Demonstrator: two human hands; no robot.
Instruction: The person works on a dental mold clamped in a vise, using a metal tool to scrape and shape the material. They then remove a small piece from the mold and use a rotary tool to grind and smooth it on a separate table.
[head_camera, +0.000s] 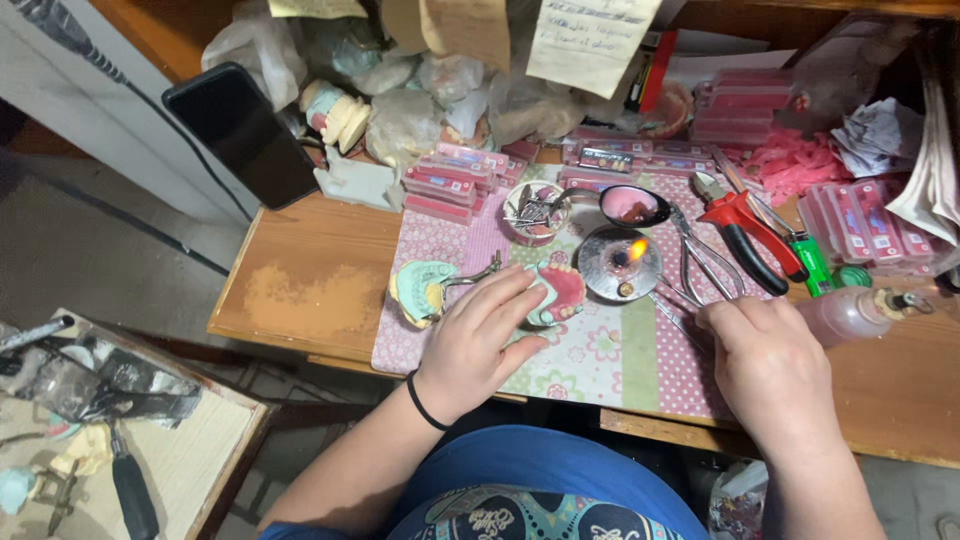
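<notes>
The left hand (478, 340) lies palm down on the patterned cloth (590, 365) that covers the middle of the bench (300, 290), its fingers stretched over a pink and pale green denture model (560, 292) and pressing on that model's left half; the fingers are loosely curved over it rather than closed round it. The model sits near the middle of the cloth, just left of a small round burner (620, 263) with a lit flame, and its pink right half shows beyond the fingertips. A second green model on a metal hinge frame (428, 290) lies at the cloth's left edge, just beside the left hand's thumb side and apart from it. The right hand (768, 362) rests near the cloth's right edge, fingers pinched on a thin metal tool (672, 318) whose tip points toward the burner. Behind the burner, toward the bench's far edge, stand a small round dish of metal bits (534, 212) and a dark spoon-like bowl with pink wax (632, 206). Red-handled pliers (748, 228) lie near the right side, with a clear plastic bottle (850, 312) just beside the right hand.
</notes>
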